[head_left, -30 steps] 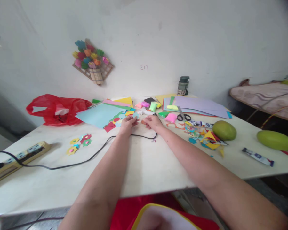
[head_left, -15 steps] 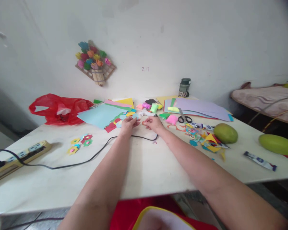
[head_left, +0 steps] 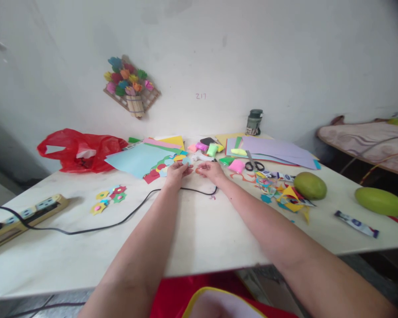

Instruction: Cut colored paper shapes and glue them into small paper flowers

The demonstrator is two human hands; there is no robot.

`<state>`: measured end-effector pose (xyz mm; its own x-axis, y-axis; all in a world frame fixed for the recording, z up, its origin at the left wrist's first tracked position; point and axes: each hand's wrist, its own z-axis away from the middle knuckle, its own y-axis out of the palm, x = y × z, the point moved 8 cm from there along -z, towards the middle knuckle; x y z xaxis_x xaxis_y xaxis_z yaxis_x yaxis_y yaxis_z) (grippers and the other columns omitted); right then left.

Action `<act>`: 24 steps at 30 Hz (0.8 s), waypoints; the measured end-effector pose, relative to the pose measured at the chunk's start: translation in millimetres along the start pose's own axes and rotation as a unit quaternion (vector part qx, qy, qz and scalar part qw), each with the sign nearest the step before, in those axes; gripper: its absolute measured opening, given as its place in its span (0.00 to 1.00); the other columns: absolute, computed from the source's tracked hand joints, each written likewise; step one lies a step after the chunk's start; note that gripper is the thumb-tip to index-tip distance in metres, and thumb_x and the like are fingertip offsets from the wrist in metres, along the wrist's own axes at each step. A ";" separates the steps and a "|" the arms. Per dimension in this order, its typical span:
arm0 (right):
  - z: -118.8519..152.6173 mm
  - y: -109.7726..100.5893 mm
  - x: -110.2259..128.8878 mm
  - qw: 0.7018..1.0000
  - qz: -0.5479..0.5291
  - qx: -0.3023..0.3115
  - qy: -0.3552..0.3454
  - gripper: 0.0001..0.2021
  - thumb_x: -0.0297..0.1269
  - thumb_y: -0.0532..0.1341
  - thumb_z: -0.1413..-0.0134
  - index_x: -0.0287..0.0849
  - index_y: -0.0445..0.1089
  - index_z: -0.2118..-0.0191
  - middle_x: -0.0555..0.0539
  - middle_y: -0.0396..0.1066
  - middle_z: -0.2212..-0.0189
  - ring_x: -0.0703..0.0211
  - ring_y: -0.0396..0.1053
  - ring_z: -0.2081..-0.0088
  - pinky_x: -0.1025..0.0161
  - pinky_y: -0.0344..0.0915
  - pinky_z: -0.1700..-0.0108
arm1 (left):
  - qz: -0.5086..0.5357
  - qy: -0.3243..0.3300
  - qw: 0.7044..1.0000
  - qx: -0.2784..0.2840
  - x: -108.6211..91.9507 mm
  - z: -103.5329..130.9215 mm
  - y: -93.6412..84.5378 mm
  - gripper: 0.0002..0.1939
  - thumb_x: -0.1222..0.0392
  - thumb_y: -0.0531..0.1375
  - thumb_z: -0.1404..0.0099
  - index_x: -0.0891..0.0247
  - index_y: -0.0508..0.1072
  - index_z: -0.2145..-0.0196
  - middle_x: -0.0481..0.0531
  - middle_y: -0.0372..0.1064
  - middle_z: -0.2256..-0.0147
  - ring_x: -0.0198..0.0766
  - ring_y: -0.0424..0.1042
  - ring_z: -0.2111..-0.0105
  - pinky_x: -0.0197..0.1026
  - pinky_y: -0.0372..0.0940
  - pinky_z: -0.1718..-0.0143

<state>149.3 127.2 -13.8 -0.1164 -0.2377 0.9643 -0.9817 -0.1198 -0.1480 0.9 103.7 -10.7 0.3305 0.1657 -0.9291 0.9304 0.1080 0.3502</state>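
Both hands are close together over the middle of the white table [head_left: 202, 229]. My left hand [head_left: 179, 171] has its fingers pinched, with something small and light blue at the fingertips. Just to its right, my right hand [head_left: 209, 170] is closed in a pinch around a small orange piece [head_left: 198, 170]. A white glue gun [head_left: 200, 156] lies behind the hands, its black cord [head_left: 126, 220] looping towards the left. Left of my left hand are coloured scalloped paper pieces [head_left: 155, 172]. Small paper flowers [head_left: 118, 194] lie farther left.
A power strip [head_left: 26, 216] and red plastic bag [head_left: 82, 152] are at left. Behind the hands lie clay packets [head_left: 212, 150]. Scissors [head_left: 254, 165], purple paper [head_left: 275, 149], paper scraps [head_left: 289, 197], a glue tube [head_left: 357, 224] and green mangoes [head_left: 310, 185] are at right.
The camera view has shifted slightly. Both hands keep nearly the same place and pose, and nothing has visibly been picked up or let go.
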 end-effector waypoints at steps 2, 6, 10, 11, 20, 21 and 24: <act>1.2 2.1 -0.2 1.000 0.000 0.010 0.010 0.03 0.28 0.63 0.57 0.38 0.68 0.73 0.53 0.68 0.80 0.70 0.65 0.79 0.72 0.63 0.78 | 0.001 0.001 1.000 0.000 -0.1 0.1 0.0 0.16 0.60 0.68 0.56 0.66 0.62 0.76 0.53 0.72 0.76 0.32 0.70 0.79 0.40 0.67 0.67; 5.0 2.7 5.7 0.999 0.034 0.015 0.011 0.12 0.37 0.60 0.50 0.37 0.65 0.79 0.53 0.65 0.84 0.73 0.58 0.86 0.74 0.56 0.84 | -0.003 -0.001 1.000 0.002 0.0 1.0 0.6 0.16 0.59 0.67 0.56 0.66 0.63 0.76 0.53 0.72 0.76 0.32 0.70 0.78 0.41 0.67 0.66; 5.6 2.8 3.7 0.999 -0.012 0.023 0.034 0.13 0.39 0.57 0.47 0.37 0.65 0.78 0.52 0.65 0.84 0.73 0.58 0.86 0.74 0.53 0.86 | -0.003 -0.003 1.000 0.000 -0.1 1.4 0.4 0.17 0.59 0.68 0.56 0.65 0.62 0.76 0.52 0.71 0.76 0.33 0.70 0.78 0.41 0.67 0.66; 5.3 3.7 2.2 0.998 -0.030 0.030 0.039 0.13 0.39 0.57 0.47 0.37 0.66 0.77 0.52 0.65 0.84 0.73 0.58 0.86 0.74 0.53 0.86 | -0.002 -0.003 1.000 0.000 0.0 1.2 0.1 0.17 0.59 0.68 0.56 0.65 0.62 0.76 0.52 0.71 0.76 0.33 0.70 0.78 0.41 0.67 0.66; 4.0 9.8 1.4 0.992 -0.107 0.061 0.030 0.04 0.29 0.64 0.57 0.36 0.69 0.72 0.52 0.69 0.80 0.71 0.65 0.81 0.71 0.65 0.77 | 0.003 -0.002 1.000 0.002 -0.3 1.8 0.0 0.16 0.60 0.67 0.56 0.65 0.63 0.76 0.52 0.72 0.77 0.32 0.70 0.79 0.39 0.67 0.68; 4.2 10.0 1.8 0.992 -0.107 0.058 0.028 0.05 0.28 0.65 0.59 0.36 0.69 0.71 0.52 0.70 0.80 0.71 0.65 0.80 0.71 0.66 0.76 | 0.003 -0.002 1.000 0.003 -0.5 2.2 0.3 0.16 0.60 0.67 0.56 0.65 0.63 0.76 0.52 0.72 0.76 0.32 0.70 0.79 0.39 0.67 0.68; 4.4 8.5 3.1 0.996 -0.080 0.043 0.019 0.07 0.26 0.66 0.62 0.37 0.69 0.72 0.53 0.69 0.80 0.71 0.64 0.81 0.72 0.64 0.77 | -0.002 -0.001 1.000 0.005 -0.9 2.8 1.0 0.16 0.60 0.68 0.56 0.66 0.63 0.75 0.53 0.72 0.75 0.33 0.70 0.78 0.40 0.67 0.67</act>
<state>141.2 121.2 -13.1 0.0328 -0.1727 0.9844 -0.9719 -0.2354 -0.0089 2.0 100.9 -9.9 0.3271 0.1631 -0.9308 0.9334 0.0981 0.3452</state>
